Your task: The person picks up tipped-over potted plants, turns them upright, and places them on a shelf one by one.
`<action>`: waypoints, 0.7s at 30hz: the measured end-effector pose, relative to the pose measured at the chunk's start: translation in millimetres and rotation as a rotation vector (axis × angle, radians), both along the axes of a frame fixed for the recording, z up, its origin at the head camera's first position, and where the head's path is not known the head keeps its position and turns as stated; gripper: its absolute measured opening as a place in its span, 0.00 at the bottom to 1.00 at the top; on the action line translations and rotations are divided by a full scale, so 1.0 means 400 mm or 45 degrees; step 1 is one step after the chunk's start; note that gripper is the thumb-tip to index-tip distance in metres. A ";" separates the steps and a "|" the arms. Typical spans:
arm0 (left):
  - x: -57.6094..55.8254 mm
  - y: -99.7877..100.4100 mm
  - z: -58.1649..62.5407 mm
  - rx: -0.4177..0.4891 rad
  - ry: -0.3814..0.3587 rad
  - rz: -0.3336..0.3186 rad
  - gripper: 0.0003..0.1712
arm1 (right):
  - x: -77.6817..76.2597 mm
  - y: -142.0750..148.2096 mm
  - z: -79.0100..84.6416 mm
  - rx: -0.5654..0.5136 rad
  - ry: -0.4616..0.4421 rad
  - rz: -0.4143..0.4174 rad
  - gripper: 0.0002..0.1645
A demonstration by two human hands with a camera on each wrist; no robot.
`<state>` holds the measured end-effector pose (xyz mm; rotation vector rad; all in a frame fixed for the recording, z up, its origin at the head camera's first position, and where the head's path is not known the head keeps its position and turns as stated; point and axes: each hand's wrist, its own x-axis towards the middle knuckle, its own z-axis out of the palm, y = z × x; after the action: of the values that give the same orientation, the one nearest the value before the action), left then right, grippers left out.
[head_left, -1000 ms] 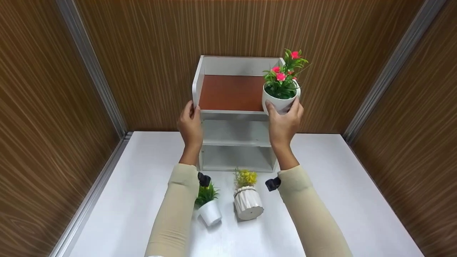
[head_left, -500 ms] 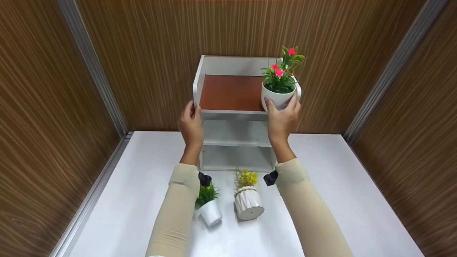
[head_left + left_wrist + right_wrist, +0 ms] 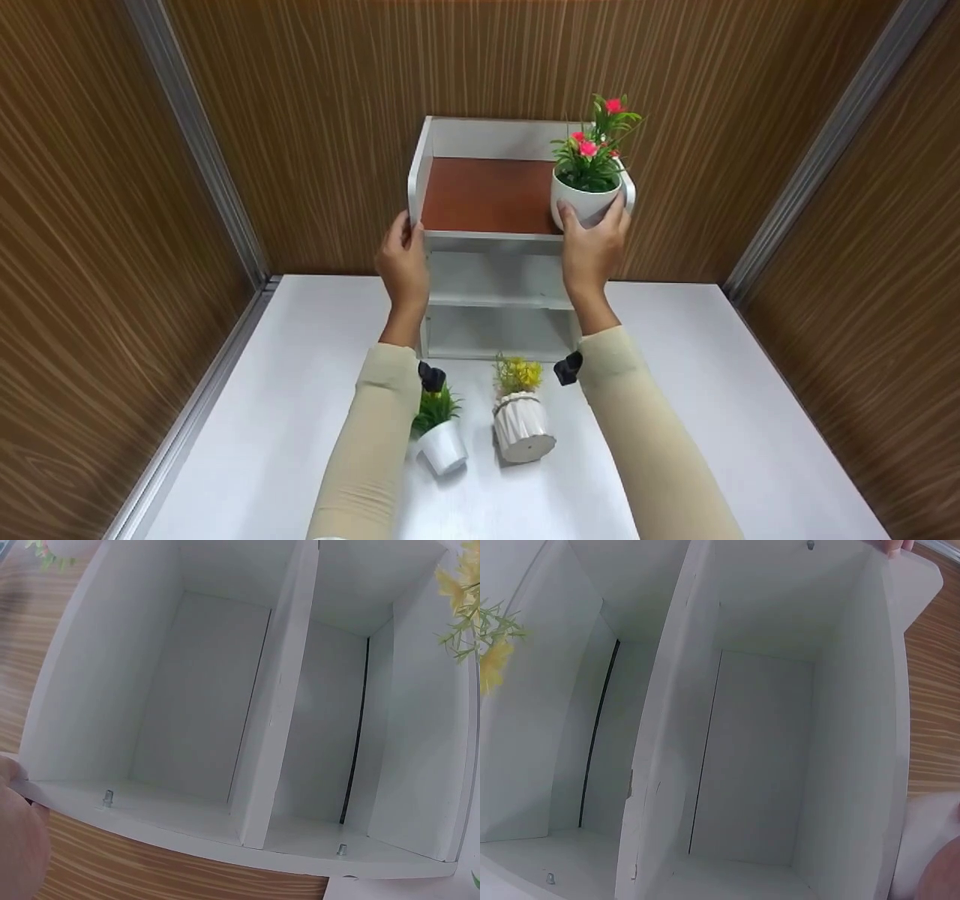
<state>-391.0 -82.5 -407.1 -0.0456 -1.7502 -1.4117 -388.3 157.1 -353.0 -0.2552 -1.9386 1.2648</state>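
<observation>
The right hand (image 3: 596,251) is gripping a white flowerpot (image 3: 585,201) with pink flowers (image 3: 587,149) at the near right corner atop the shelf unit (image 3: 487,139), whether resting or hovering I'm not managing to tell; the left hand (image 3: 403,262) is grasping its left side panel (image 3: 418,176). The pot is looking light, stiff, perhaps slippery, its wall offering surer hold than the leaves (image 3: 591,180).

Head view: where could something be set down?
Free: brown top shelf, between left side panel and pink-flowered plant; both compartments below; white tabletop between right sleeve and right wall. Crowded: before the shelf unit, where a ribbed pot and smooth white pot lie.
</observation>
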 end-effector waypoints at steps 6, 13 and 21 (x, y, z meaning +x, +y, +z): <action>-0.002 0.003 -0.001 0.003 -0.023 0.004 0.20 | -0.002 0.003 -0.011 -0.020 -0.007 0.033 0.57; 0.000 0.004 0.000 0.016 -0.051 -0.004 0.21 | 0.006 0.008 -0.045 -0.042 0.009 0.059 0.56; 0.004 0.001 0.002 0.001 -0.048 -0.015 0.21 | 0.043 0.013 -0.080 0.029 0.030 0.077 0.54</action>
<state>-389.4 -82.2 -406.4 -0.0291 -1.7827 -1.4303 -370.9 162.4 -385.0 -0.1710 -1.9525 1.2781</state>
